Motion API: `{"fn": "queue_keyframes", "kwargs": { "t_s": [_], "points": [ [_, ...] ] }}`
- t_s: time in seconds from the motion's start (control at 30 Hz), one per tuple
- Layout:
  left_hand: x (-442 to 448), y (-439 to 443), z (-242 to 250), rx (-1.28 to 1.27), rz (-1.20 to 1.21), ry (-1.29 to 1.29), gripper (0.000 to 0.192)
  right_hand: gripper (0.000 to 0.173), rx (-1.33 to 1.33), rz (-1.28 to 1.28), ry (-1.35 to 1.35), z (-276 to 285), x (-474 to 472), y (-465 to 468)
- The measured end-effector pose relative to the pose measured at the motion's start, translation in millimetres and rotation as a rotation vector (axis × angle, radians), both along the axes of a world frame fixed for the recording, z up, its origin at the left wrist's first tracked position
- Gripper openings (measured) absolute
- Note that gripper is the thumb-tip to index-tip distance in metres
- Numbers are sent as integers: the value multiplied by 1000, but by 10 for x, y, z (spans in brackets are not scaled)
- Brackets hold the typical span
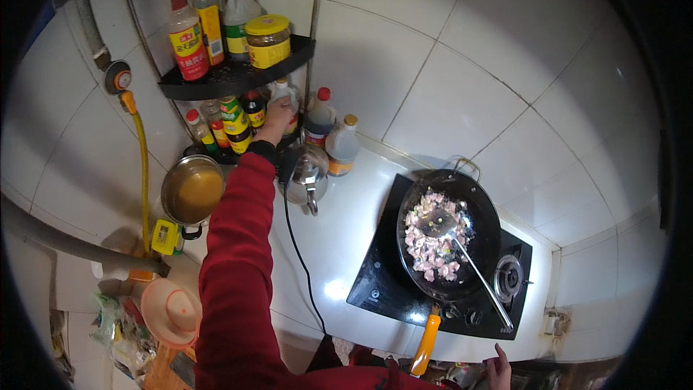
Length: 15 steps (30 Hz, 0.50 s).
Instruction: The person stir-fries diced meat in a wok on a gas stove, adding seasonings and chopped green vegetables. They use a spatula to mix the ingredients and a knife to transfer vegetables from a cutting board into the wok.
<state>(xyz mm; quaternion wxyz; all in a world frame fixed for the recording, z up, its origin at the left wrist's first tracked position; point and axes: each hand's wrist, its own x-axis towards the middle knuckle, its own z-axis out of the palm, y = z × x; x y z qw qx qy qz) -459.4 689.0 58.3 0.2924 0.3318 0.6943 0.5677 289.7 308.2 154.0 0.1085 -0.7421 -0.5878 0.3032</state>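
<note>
My left hand (pixel 277 115) reaches into the lower tier of a black corner rack, its fingers on the upper part of a clear plastic bottle (pixel 285 93) with a pale cap. My right hand (pixel 498 371) is at the bottom edge, partly cut off, its fingers apart and no object seen in it. A black wok (pixel 482 227) with an orange handle (pixel 426 344) sits on the gas hob (pixel 373 281). Pieces of pale pink meat (pixel 427 249) lie in the wok, and a metal ladle (pixel 484 279) rests among them, its handle over the wok's rim.
Beside the rack stand a red-capped bottle (pixel 320 116), a yellow-capped bottle (pixel 342 146) and a glass kettle (pixel 306 181) near a black cord (pixel 299 252). A pot of brownish liquid (pixel 193 189) stands left of my sleeve. More bottles and a yellow-lidded jar (pixel 268 43) occupy the upper shelf.
</note>
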Motion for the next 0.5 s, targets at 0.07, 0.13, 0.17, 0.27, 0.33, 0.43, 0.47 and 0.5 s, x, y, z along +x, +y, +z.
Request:
{"fn": "queue_keyframes", "kwargs": {
  "t_s": [0.07,0.13,0.17,0.27,0.33,0.43,0.47,0.5],
  "points": [
    [5,0,47,-11,-44,-93,44,48,20,21,0,6,-17,-20],
    [-28,-25,116,-33,-76,-120,46,48,13,13,-3,17,-26,-45],
    [-37,-47,138,-49,-104,-149,47,48,0,-5,-6,22,-29,-53],
    [-97,-120,177,-82,-263,-176,52,47,-35,-38,-13,48,-49,-62],
    [-99,-148,165,-54,-303,-196,54,47,-56,-37,-18,68,-80,-50],
    [-94,-142,162,-52,-353,-250,58,47,-133,-86,-58,96,-152,-19],
    [-89,-137,164,-58,-366,-273,60,47,-93,-52,-63,103,-177,-11],
    [-86,-135,166,-64,-356,-271,57,47,-54,-18,-69,106,-199,-5]
  ]
}}
